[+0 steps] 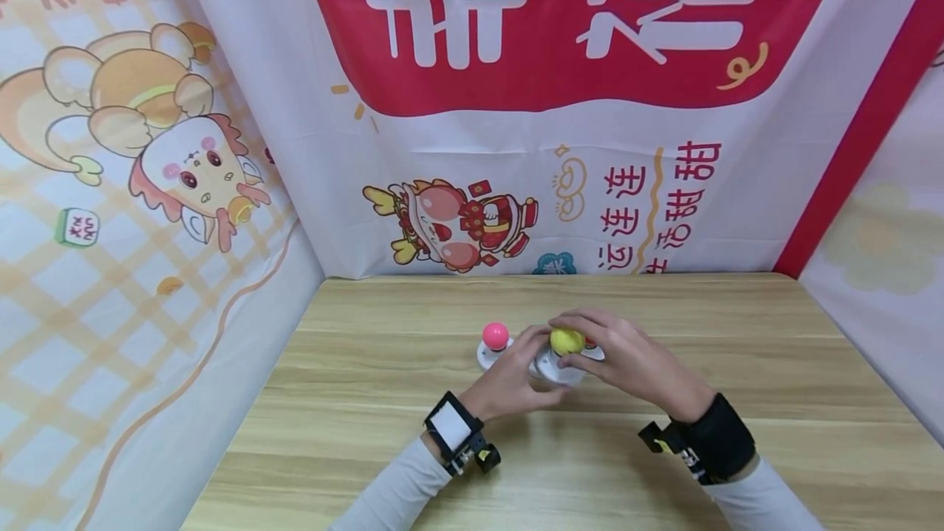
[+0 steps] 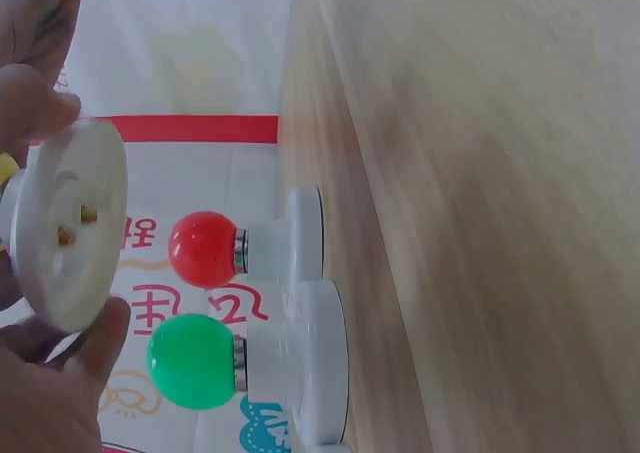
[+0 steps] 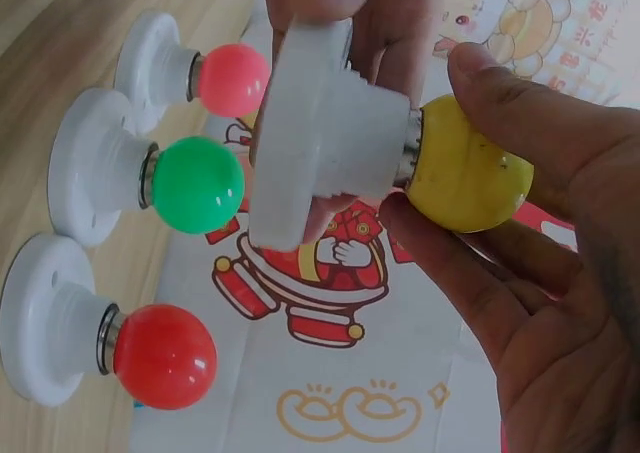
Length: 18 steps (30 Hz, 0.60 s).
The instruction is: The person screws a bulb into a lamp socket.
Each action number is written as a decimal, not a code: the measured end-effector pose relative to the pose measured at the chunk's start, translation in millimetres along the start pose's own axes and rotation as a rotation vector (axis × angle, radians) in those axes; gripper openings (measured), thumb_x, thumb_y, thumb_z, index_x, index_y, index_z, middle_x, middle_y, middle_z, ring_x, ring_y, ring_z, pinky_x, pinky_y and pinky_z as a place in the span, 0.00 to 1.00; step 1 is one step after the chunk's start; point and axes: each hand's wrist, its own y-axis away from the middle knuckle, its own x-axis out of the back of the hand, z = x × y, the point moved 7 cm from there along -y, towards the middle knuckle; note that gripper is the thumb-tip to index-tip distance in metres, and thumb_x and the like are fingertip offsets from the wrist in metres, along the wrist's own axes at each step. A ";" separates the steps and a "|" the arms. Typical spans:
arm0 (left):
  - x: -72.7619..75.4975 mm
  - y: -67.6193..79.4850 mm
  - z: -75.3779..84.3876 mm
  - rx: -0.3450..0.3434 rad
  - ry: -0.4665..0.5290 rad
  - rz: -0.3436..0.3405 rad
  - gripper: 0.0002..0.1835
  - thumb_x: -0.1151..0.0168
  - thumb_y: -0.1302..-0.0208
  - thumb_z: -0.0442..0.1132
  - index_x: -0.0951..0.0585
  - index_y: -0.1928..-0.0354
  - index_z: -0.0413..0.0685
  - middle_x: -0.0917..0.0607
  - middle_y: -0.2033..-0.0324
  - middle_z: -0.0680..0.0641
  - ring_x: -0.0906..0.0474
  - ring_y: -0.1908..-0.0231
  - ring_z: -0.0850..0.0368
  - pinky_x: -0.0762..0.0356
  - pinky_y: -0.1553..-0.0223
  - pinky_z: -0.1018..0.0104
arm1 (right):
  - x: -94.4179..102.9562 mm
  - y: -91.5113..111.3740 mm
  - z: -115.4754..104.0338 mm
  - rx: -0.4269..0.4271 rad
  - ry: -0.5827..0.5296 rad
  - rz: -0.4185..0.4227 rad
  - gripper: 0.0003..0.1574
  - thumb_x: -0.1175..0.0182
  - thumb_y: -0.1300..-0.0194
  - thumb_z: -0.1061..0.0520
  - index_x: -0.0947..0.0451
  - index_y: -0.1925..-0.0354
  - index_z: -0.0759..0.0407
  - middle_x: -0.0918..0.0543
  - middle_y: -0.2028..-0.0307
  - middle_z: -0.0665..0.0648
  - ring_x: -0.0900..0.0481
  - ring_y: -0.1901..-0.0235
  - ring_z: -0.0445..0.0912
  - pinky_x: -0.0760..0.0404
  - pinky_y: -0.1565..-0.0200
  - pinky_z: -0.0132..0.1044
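My left hand [image 1: 509,383] grips the rim of a white round lamp holder [image 3: 300,133], lifted off the table and tilted. A yellow bulb [image 3: 470,168] sits in its socket, with a bit of metal collar showing. My right hand [image 1: 634,359] pinches this bulb between thumb and fingers. In the left wrist view the underside of the holder shows two brass screws [image 2: 75,223]. Standing beside the hands are three more white holders, bearing a pink bulb [image 1: 496,336], a green bulb [image 3: 198,185] and a red bulb [image 3: 165,356]. In the head view, the green one is hidden behind my hands.
The wooden table [image 1: 354,433] ends at the back against a printed cloth [image 1: 457,138] with red and white lettering. Another patterned cloth [image 1: 96,269] hangs along the left side. The three standing lamps are in a row close to my hands.
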 end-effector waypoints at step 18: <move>33.9 25.5 -19.6 0.074 -0.024 0.127 0.41 0.26 0.50 0.49 0.33 0.34 0.58 0.31 0.37 0.56 0.36 0.40 0.61 0.25 0.44 0.62 | -14.0 -20.3 -14.8 0.106 -0.042 0.083 0.34 0.31 0.43 0.52 0.28 0.39 0.57 0.23 0.44 0.53 0.26 0.45 0.44 0.20 0.47 0.40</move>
